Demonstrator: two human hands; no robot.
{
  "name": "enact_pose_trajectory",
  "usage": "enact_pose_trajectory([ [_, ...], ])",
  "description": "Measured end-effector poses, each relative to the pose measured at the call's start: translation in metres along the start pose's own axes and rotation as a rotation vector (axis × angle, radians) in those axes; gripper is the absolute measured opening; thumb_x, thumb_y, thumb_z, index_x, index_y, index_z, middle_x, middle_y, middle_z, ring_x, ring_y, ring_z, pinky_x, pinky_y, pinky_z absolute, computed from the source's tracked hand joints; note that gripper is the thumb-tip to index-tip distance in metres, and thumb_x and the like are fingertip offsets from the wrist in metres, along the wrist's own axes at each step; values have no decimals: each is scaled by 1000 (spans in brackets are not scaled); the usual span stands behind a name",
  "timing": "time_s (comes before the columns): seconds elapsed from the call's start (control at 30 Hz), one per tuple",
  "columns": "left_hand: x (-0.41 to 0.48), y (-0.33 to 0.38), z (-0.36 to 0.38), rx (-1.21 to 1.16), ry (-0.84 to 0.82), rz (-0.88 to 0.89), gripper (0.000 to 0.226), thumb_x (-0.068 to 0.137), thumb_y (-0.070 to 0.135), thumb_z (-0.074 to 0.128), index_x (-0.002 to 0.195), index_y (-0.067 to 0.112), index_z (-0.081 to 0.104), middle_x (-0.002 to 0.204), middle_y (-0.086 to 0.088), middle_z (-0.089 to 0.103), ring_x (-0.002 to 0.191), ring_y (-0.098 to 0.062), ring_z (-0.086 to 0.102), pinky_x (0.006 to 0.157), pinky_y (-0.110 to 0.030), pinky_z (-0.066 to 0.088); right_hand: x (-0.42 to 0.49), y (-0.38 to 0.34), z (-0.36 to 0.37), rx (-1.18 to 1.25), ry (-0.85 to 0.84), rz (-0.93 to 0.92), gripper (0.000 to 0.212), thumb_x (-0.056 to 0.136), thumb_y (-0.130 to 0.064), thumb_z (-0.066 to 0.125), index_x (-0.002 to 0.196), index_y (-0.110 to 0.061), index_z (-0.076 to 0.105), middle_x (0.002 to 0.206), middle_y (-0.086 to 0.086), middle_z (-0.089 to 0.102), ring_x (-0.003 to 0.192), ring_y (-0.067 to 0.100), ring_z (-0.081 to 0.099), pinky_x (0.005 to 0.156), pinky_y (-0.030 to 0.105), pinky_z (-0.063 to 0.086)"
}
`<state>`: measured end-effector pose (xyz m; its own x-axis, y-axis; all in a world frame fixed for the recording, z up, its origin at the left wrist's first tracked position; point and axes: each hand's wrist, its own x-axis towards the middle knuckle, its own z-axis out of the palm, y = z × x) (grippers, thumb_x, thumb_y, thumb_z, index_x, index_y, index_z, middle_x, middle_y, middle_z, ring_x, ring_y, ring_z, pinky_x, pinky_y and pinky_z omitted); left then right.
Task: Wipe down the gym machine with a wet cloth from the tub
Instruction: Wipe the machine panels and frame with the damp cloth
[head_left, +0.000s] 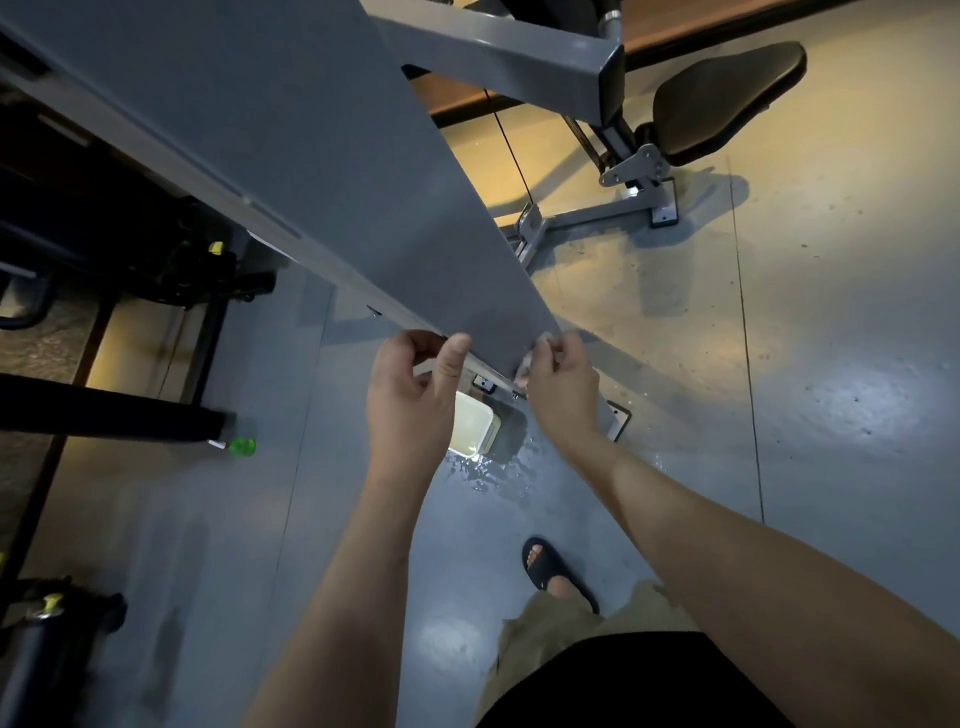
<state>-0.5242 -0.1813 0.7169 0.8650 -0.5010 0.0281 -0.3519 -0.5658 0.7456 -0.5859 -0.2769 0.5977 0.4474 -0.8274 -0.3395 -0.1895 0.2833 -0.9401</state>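
Note:
A tall grey panel of the gym machine (322, 171) runs from the upper left down to the floor. At its bottom right corner my right hand (561, 384) pinches a small pale cloth (524, 370) against the panel edge. My left hand (415, 395) is raised beside the panel's lower edge, its fingers loosely curled and its thumb up, with nothing in it. The white tub (475, 426) with pale liquid stands on the floor below and between the hands, partly hidden by my left hand.
Spilled water (498, 475) glistens on the grey floor beside the tub. A black padded seat (727, 98) and its grey base frame (597, 215) stand at the upper right. Dark equipment fills the left side. A green cap (242, 447) lies on the floor. My sandalled foot (553, 571) stands below.

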Motion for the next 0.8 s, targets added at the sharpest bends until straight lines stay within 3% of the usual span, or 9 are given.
enact_pose_trajectory([
  [0.07, -2, -2, 4, 30, -14, 12, 22, 89, 54, 61, 87, 33, 56, 91, 8, 64, 86, 6, 61, 72, -5, 41, -18, -17, 3, 91, -30, -122, 21, 107, -21, 51, 87, -19, 56, 71, -6, 64, 70, 10, 63, 67, 31, 50],
  [0.17, -1, -8, 9, 76, -52, -6, 21, 95, 43, 66, 81, 32, 56, 83, 11, 65, 78, 8, 60, 69, -4, 41, -18, -8, 4, 61, -12, -193, 16, 107, -17, 52, 96, -8, 60, 72, -16, 64, 66, -2, 61, 64, 18, 46],
  [0.3, 4, -15, 12, 118, -82, -38, 30, 99, 44, 61, 80, 22, 60, 75, 8, 69, 72, 1, 63, 62, -8, 41, 1, 11, 7, 88, 61, 67, 21, 108, -28, 49, 92, -16, 54, 68, -5, 64, 65, 10, 63, 66, 30, 46],
  [0.4, 8, -18, 17, 117, -127, -60, 33, 101, 45, 58, 77, 22, 62, 74, 2, 72, 73, -9, 67, 62, -15, 45, -17, -2, 12, 145, -32, -216, 20, 108, -20, 49, 89, -15, 53, 67, -5, 60, 66, 17, 63, 65, 36, 50],
  [0.47, 8, -21, 23, 122, -171, -67, 33, 102, 40, 58, 75, 23, 62, 72, 6, 71, 71, -5, 67, 62, -15, 44, -22, 3, 13, 59, -44, -336, 19, 108, -15, 51, 89, -14, 55, 67, -10, 57, 65, 9, 61, 65, 29, 48],
  [0.5, 8, -23, 25, 127, -184, -72, 32, 103, 40, 58, 75, 24, 62, 70, 8, 70, 70, -3, 67, 61, -13, 43, -18, 12, 14, 8, -7, -298, 17, 107, -16, 51, 91, -15, 57, 68, -10, 57, 67, 6, 61, 66, 27, 48],
  [0.63, 11, -29, 33, 167, -154, -81, 37, 101, 46, 59, 75, 20, 62, 69, 2, 68, 67, -8, 63, 56, -18, 40, 9, 50, 11, -15, 55, 108, 19, 107, -32, 46, 94, -20, 54, 72, -3, 68, 72, 14, 67, 79, 45, 54],
  [0.73, 13, -30, 37, 195, -96, -89, 31, 96, 48, 65, 74, 27, 61, 71, 9, 69, 70, -1, 63, 58, -10, 41, -9, 42, 18, 60, 6, -10, 17, 109, -30, 44, 92, -33, 47, 75, -5, 65, 73, 16, 66, 72, 37, 54],
  [0.8, 16, -34, 41, 216, -73, -63, 30, 94, 50, 66, 77, 25, 63, 74, 8, 69, 71, -3, 65, 62, -13, 44, -22, 41, 20, 75, -46, -129, 21, 109, -28, 45, 92, -39, 44, 75, -7, 63, 74, 17, 65, 68, 34, 52],
])
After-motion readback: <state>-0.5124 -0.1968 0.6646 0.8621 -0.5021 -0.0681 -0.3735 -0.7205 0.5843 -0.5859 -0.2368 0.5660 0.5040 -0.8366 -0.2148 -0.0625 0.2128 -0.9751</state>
